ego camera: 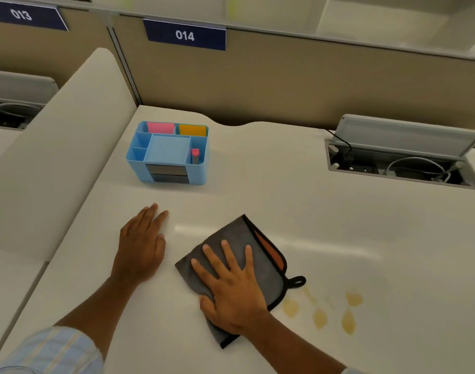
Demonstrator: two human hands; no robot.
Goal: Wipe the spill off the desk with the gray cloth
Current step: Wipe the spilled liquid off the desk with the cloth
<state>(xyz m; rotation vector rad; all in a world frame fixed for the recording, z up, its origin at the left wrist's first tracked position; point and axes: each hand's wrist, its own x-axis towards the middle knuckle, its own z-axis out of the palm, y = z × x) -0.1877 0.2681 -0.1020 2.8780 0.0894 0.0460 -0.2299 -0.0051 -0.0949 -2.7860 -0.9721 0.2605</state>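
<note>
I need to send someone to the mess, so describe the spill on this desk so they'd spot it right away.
On the white desk under the 014 sign, look at the near right part, just right of the gray cloth under the right hand. The spill is a cluster of small yellowish-brown blotches, the only stains on the pale surface.

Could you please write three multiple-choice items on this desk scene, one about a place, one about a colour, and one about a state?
1. Where is the spill relative to the cloth?
A. to its right
B. to its left
C. under the organizer

2. What colour is the organizer?
A. green
B. blue
C. black

3. How does the right hand meet the cloth?
A. pinching a lifted corner
B. apart from it
C. pressed flat on it

Answers: 1 A, yellowish drops lie past the cloth's loop; 2 B, its walls are light blue; 3 C, fingers are spread on the cloth.
</note>
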